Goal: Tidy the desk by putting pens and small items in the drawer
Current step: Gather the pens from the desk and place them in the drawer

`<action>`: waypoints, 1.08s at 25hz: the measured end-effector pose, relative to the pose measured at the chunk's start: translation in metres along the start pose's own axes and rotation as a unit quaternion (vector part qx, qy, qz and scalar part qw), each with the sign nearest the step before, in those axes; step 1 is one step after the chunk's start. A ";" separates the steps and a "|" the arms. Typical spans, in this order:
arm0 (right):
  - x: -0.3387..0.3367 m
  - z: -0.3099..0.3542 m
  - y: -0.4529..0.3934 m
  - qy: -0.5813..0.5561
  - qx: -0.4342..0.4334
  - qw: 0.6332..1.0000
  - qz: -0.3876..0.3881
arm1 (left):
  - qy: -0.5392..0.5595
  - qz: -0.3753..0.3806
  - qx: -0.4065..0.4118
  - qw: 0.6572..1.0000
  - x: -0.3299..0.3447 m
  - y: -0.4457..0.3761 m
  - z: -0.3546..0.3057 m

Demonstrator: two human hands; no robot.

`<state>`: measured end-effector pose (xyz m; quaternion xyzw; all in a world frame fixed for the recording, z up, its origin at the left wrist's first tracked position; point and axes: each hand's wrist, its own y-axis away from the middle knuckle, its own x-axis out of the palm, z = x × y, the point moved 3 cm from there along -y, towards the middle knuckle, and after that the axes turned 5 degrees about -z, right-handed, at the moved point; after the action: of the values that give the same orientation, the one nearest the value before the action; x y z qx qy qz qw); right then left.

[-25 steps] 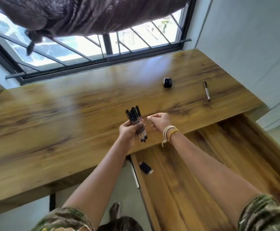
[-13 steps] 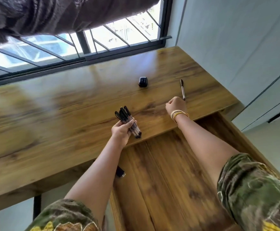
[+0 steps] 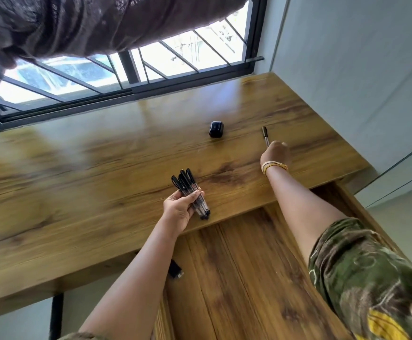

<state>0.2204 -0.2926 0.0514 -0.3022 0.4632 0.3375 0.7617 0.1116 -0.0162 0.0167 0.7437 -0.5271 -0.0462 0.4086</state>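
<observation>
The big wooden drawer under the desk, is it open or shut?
Open. The wide wooden drawer is pulled out past the wooden desk's front edge, showing its bare floor and one small black item inside.

A wide wooden table [image 3: 77, 192] with a warm, streaked grain runs up to a window [image 3: 175, 52] with a dark frame and slanted metal bars. Bright daylight comes through the glass and glares off the tabletop. A dark purplish curtain [image 3: 89, 23] is bunched across the top of the window. To the right stands a plain pale wall [image 3: 359, 69], with pale cabinet fronts [image 3: 401, 173] below it. A black table leg [image 3: 56, 315] shows at the lower left above a pale floor [image 3: 16, 322].
</observation>
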 end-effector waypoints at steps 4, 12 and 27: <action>-0.009 0.014 0.032 0.015 -0.027 0.999 0.041 | 0.009 0.002 0.003 1.000 -0.002 0.004 -0.001; -0.011 0.041 0.161 0.050 -0.167 0.984 0.033 | -0.016 0.000 0.005 1.000 0.002 0.011 -0.003; -0.025 0.005 0.293 -0.405 0.048 0.888 0.211 | -0.100 0.040 0.019 0.994 -0.052 0.077 0.021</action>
<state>-0.0178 -0.1218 0.0332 0.0024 0.1830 0.5610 0.8073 0.0208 0.0056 0.0343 0.7216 -0.5952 -0.0939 0.3409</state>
